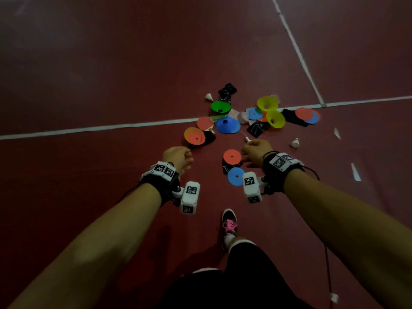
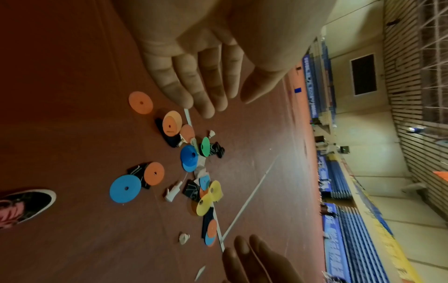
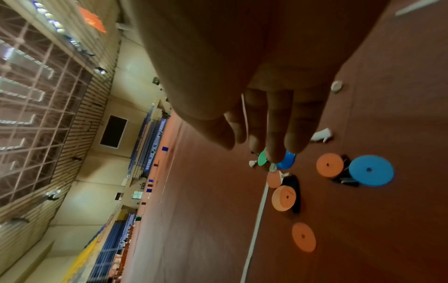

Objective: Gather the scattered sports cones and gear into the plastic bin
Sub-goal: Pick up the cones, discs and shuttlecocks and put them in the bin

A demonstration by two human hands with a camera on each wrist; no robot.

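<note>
Flat and upturned sports cones lie in a pile on the red court floor: an orange cone (image 1: 231, 156) and a blue cone (image 1: 235, 176) nearest me, another orange cone (image 1: 194, 136), a blue one (image 1: 227, 124), a green one (image 1: 220, 107) and two yellow ones (image 1: 267, 103). Black fabric pieces (image 1: 227, 91) and shuttlecocks (image 1: 295, 143) lie among them. My left hand (image 1: 178, 156) (image 2: 218, 103) hovers left of the near orange cone, fingers relaxed and holding nothing. Just right of that cone hangs my right hand (image 1: 252, 152) (image 3: 266, 147), also holding nothing. No plastic bin is in view.
White court lines (image 1: 100, 128) cross the floor under the pile. My shoe (image 1: 229, 224) stands just behind the near cones. A small white object on a string (image 2: 173, 191) lies by the right hand. Scraps of white tape (image 1: 355, 172) lie to the right.
</note>
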